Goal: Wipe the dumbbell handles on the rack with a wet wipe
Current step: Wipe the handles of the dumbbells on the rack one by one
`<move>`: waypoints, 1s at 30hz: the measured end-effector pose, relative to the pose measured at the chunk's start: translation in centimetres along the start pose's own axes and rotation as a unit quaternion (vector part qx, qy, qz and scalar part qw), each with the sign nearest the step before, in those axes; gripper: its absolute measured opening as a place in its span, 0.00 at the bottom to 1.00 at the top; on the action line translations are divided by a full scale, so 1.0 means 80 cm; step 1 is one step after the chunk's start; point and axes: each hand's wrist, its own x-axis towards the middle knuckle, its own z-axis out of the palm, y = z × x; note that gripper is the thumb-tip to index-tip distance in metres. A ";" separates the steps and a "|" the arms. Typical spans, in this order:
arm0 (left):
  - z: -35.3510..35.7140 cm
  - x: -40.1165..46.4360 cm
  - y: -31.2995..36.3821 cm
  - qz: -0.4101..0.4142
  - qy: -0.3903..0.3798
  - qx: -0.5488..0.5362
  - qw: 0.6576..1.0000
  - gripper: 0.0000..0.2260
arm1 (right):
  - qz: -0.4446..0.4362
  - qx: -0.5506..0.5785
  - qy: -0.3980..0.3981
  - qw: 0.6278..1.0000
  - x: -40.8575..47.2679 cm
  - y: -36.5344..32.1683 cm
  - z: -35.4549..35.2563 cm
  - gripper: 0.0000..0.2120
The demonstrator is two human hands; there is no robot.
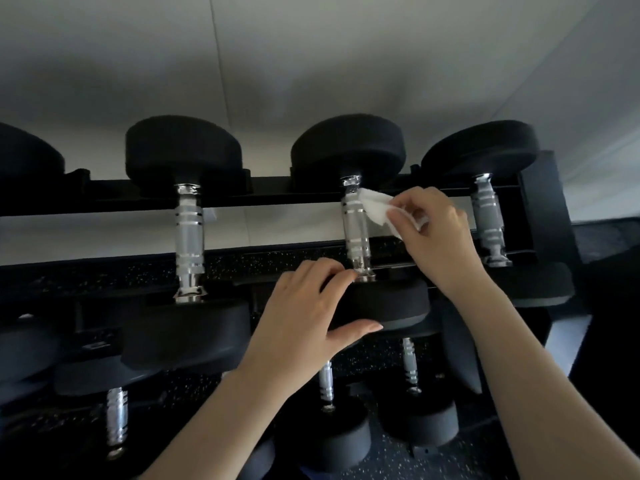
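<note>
The wet wipe (pixel 379 209) is pinched in the right hand (pixel 433 233) and laid against the upper part of the middle handle (pixel 356 230), at about 3 o'clock from it. The left hand (pixel 304 313) is curled round the near weight (pixel 384 303) of that dumbbell, thumb underneath, steadying it on the rack (pixel 114 199).

Only one side of the handle is touched, so its far side could be missed unless the wipe is wrapped round. If the weight is nudged, the dumbbell could be rolled off its cradle.

The lower row is sunk in shadow; the dumbbell at 9 o'clock is cut off by the frame. Whether the wipe is damp probably cannot be judged here.
</note>
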 end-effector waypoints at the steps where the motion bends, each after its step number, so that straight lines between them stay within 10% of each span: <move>1: 0.005 0.002 0.006 -0.007 0.000 -0.009 1.000 0.27 | -0.009 0.007 -0.001 1.000 0.008 0.009 0.003 0.03; 15: 0.023 -0.008 0.020 -0.106 0.031 -0.070 0.991 0.27 | -0.013 0.134 0.109 0.985 0.063 0.002 0.072 0.02; 30: 0.027 -0.009 0.021 -0.104 0.050 -0.086 0.990 0.27 | 0.004 0.062 -0.219 0.974 0.010 0.006 0.020 0.03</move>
